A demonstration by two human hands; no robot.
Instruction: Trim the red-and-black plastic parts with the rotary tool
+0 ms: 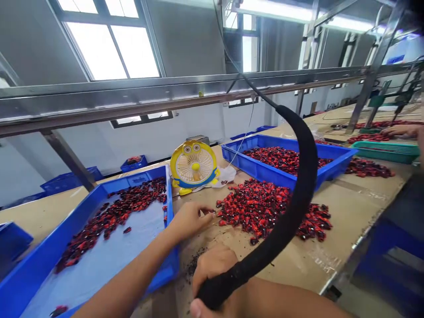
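My left hand [192, 219] reaches to the left edge of a heap of small glossy red-and-black pieces [255, 205] on the tabletop. Its thumb and fingertips come together there on one small piece, mostly hidden by the fingers. Closer to me, my right hand [217, 267] is wrapped round the lower end of a curved black foam-covered handle [303, 172]. A cable runs from its top up to the overhead frame. The handle's working end is hidden. Left of my hands, a blue tray [170, 194] holds more of these pieces on a pale liner.
Behind the heap stand a yellow cartoon fan [194, 165] and another blue tray [334, 154] full of pieces. Dark crumbs [195, 260] lie between my hands. At far right, another person's hand [402, 130] is near green baskets [386, 150]. A metal rail [185, 88] crosses overhead.
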